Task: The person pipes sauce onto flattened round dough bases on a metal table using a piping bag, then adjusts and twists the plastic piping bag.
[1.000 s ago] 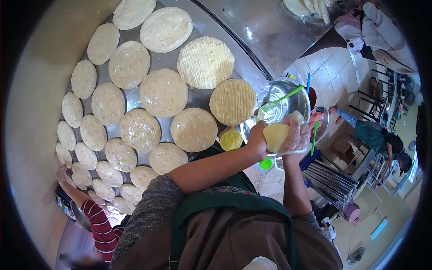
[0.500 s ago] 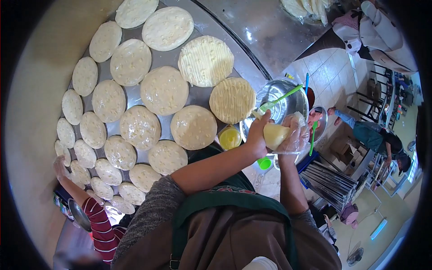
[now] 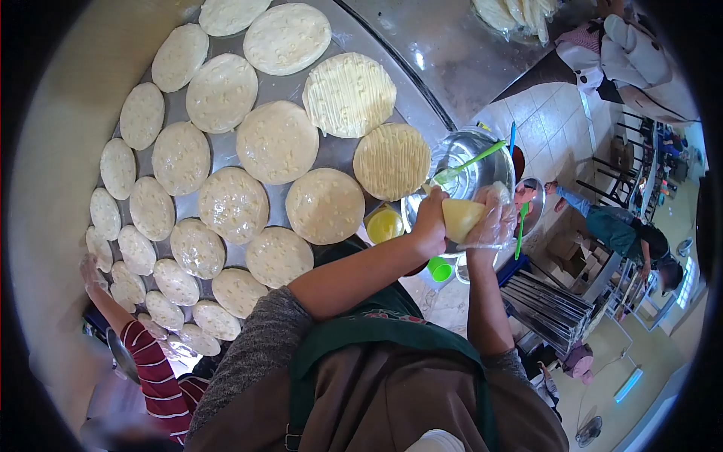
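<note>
Both hands grip a clear piping bag (image 3: 459,219) filled with a pale yellow cream. My left hand (image 3: 430,224) closes round its narrow end, beside the nearest piped disc. My right hand (image 3: 491,218), with clear plastic about it, is wrapped round the wide end. Close by on the metal table lies a flat dough disc (image 3: 392,162) covered in yellowish piped lines. Another disc (image 3: 349,95), with paler piped lines, lies beyond it. A plain dough disc (image 3: 324,206) with small lumps sits to the left of my left hand.
Several more dough discs cover the metal table (image 3: 367,59). Behind my hands stands a steel bowl (image 3: 493,143) with a green spatula (image 3: 474,160). A yellow cup (image 3: 385,225) and green cup (image 3: 440,269) are near. At left, a co-worker's hand (image 3: 92,273) touches the discs' edge.
The view has shifted slightly, so the discs appear a little displaced. Both hands keep hold of the piping bag in nearly the same place. The co-worker's hand remains at the far left.
</note>
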A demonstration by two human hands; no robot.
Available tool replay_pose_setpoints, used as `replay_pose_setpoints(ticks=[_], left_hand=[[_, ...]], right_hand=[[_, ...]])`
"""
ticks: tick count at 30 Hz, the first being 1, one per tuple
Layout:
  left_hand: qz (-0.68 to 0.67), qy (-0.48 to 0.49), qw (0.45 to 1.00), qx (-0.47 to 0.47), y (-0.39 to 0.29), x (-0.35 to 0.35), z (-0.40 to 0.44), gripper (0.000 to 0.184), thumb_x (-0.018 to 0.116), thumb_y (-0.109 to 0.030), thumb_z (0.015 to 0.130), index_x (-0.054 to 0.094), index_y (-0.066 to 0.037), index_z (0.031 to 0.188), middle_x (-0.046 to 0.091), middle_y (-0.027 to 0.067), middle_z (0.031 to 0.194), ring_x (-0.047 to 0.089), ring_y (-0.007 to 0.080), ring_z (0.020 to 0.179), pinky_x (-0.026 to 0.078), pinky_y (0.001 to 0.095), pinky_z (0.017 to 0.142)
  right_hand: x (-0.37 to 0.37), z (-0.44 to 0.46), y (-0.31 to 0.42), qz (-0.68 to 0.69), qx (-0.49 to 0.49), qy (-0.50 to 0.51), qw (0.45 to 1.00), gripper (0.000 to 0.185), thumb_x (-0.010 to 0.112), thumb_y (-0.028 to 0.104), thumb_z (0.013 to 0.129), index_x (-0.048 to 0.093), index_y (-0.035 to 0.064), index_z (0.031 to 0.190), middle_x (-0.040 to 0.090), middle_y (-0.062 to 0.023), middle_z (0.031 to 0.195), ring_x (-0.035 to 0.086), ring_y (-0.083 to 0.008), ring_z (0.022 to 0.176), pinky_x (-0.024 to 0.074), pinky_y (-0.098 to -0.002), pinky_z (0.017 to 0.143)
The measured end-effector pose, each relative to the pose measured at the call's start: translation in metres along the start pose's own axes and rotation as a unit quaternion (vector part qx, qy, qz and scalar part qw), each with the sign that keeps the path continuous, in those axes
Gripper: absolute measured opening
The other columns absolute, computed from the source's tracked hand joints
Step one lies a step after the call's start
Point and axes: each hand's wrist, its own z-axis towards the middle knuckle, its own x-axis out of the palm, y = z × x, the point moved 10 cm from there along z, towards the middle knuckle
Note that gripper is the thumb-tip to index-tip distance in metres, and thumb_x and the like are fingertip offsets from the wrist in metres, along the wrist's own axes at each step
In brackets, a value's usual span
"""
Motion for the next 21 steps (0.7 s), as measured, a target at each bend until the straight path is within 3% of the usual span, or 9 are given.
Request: replay_pose_setpoints(ticks=[2, 4, 5, 6, 9, 13, 14, 17, 21], left_hand=[[-0.007, 0.007, 1.0, -0.026, 0.002, 0.002, -0.017, 0.024, 0.044, -0.032, 0.089, 0.049, -0.013, 0.076, 0.049, -0.0005, 0.065, 0.052, 0.0121, 0.059, 0.044, 0.0277, 0.057], [-0.058, -0.008, 0.998, -0.04, -0.001, 0.011, -0.032, 0.021, 0.05, -0.031, 0.086, 0.05, -0.013, 0.076, 0.05, -0.0006, 0.066, 0.053, 0.0119, 0.06, 0.045, 0.0273, 0.057], [-0.084, -0.016, 0.995, -0.045, -0.005, 0.016, -0.039, 0.02, 0.053, -0.03, 0.085, 0.051, -0.013, 0.076, 0.051, -0.0007, 0.066, 0.053, 0.0118, 0.06, 0.045, 0.0271, 0.057], [-0.097, -0.032, 0.992, -0.072, -0.006, 0.02, -0.045, 0.023, 0.06, -0.031, 0.079, 0.05, -0.01, 0.073, 0.05, 0.0012, 0.065, 0.052, 0.0125, 0.056, 0.045, 0.0277, 0.053], [-0.059, 0.019, 0.998, -0.013, -0.031, 0.028, -0.05, 0.021, 0.063, -0.025, 0.078, 0.051, -0.01, 0.071, 0.051, 0.0012, 0.064, 0.051, 0.0117, 0.054, 0.044, 0.0265, 0.052], [-0.117, 0.024, 0.992, 0.053, -0.069, 0.018, -0.071, 0.016, 0.062, -0.02, 0.079, 0.052, -0.008, 0.073, 0.051, 0.0028, 0.064, 0.053, 0.0124, 0.057, 0.046, 0.0272, 0.053], [-0.127, -0.02, 0.991, 0.036, -0.075, 0.008, -0.078, 0.018, 0.062, -0.022, 0.079, 0.052, -0.008, 0.072, 0.05, 0.0029, 0.063, 0.052, 0.0124, 0.055, 0.045, 0.0263, 0.051], [-0.154, -0.025, 0.986, 0.059, -0.123, -0.005, -0.092, 0.021, 0.062, -0.023, 0.079, 0.051, -0.007, 0.072, 0.05, 0.0026, 0.063, 0.051, 0.0122, 0.054, 0.044, 0.0247, 0.051], [-0.072, 0.001, 0.971, 0.228, -0.217, -0.025, -0.116, 0.02, 0.058, -0.025, 0.083, 0.051, -0.007, 0.076, 0.048, 0.0024, 0.063, 0.048, 0.01, 0.055, 0.043, 0.0259, 0.05]], right_hand=[[0.003, -0.013, 0.047, -0.248, -0.152, 0.002, 0.957, 0.018, 0.049, 0.012, 0.084, 0.048, 0.0028, 0.069, 0.047, -0.0054, 0.063, 0.047, -0.0142, 0.062, 0.0386, -0.0287, 0.056], [0.001, -0.013, 0.032, 0.02, 0.005, 0.01, 1.0, 0.018, 0.048, 0.011, 0.085, 0.047, 0.0034, 0.068, 0.047, -0.0051, 0.065, 0.046, -0.014, 0.062, 0.0379, -0.0279, 0.056], [0.009, -0.016, 0.021, 0.155, 0.085, 0.018, 0.984, 0.019, 0.047, 0.01, 0.085, 0.046, 0.0037, 0.068, 0.048, -0.0049, 0.065, 0.045, -0.0139, 0.063, 0.0375, -0.0275, 0.056], [0.017, -0.017, 0.025, 0.254, 0.078, 0.028, 0.964, 0.022, 0.045, 0.011, 0.086, 0.043, 0.0043, 0.065, 0.047, -0.005, 0.065, 0.044, -0.0134, 0.061, 0.0363, -0.026, 0.056], [0.028, -0.026, 0.05, 0.31, 0.039, 0.022, 0.95, 0.024, 0.044, 0.011, 0.086, 0.042, 0.0037, 0.063, 0.045, -0.0061, 0.064, 0.043, -0.0135, 0.061, 0.036, -0.0261, 0.056], [0.055, -0.037, 0.072, 0.335, 0.056, 0.029, 0.94, 0.025, 0.05, 0.011, 0.085, 0.044, 0.0066, 0.061, 0.047, -0.003, 0.059, 0.044, -0.01, 0.053, 0.0363, -0.0228, 0.049], [0.066, -0.042, 0.078, 0.335, 0.092, 0.012, 0.937, 0.025, 0.051, 0.013, 0.085, 0.046, 0.0084, 0.061, 0.047, -0.0013, 0.057, 0.043, -0.0081, 0.048, 0.0362, -0.0216, 0.045], [0.105, -0.052, 0.106, 0.308, 0.169, 0.015, 0.936, 0.023, 0.051, 0.015, 0.086, 0.049, 0.0086, 0.063, 0.047, -0.0006, 0.057, 0.043, -0.0074, 0.049, 0.0362, -0.0215, 0.045], [0.168, -0.049, 0.165, 0.365, 0.001, 0.169, 0.915, 0.024, 0.05, 0.016, 0.086, 0.048, 0.0075, 0.064, 0.047, -0.0007, 0.058, 0.043, -0.0072, 0.051, 0.0353, -0.0216, 0.046]])
